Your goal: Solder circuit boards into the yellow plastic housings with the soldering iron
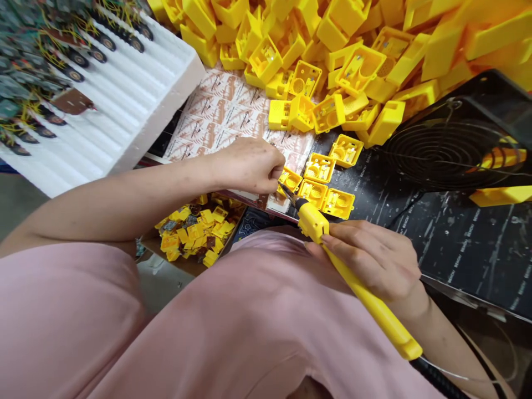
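Observation:
My right hand (369, 255) is wrapped round the long yellow handle of a soldering iron (344, 271), which has a black collar and a dark, narrow tip. That tip points up and left into a small yellow plastic housing (290, 180) near the table edge. My left hand (253, 165) is closed, its fingertips at the left side of that housing; what they pinch is hidden. Beside it, several more open yellow housings (312, 193) lie in a loose group, with small metal parts inside.
A big heap of yellow housings (291, 39) fills the back. A black fan (436, 149) stands on the dark tabletop (399, 221) at right. At left, a white foam tray (137, 111) carries wired circuit boards and round speakers. Below the edge sits a box of yellow parts (195, 233).

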Demonstrator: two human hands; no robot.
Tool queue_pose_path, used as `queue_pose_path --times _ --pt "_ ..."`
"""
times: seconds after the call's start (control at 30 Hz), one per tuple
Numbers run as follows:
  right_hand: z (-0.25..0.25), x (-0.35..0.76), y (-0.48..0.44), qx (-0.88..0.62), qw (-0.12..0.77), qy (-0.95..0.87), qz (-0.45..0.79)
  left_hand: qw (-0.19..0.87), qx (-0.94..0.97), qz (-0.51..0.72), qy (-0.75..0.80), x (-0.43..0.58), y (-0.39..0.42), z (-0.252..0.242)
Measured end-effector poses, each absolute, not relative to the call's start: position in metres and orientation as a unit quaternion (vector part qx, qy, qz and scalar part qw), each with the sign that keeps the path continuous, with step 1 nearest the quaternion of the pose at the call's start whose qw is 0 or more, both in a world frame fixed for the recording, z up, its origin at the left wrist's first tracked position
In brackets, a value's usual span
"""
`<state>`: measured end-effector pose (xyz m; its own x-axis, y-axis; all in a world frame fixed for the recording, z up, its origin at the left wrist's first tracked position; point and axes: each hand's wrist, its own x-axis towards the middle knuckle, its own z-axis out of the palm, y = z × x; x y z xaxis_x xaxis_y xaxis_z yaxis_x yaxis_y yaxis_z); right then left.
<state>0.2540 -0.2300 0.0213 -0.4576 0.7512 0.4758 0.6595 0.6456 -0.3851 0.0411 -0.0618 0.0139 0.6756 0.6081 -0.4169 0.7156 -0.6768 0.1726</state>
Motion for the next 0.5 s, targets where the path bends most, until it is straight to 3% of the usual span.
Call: queue_pose_path --times 0.5 --pt "0.003 0.265 -0.233 -0.478 0.382 -0.789 0.047 0.176 0.902 -0.16 0.36 0.039 -0.061 0.015"
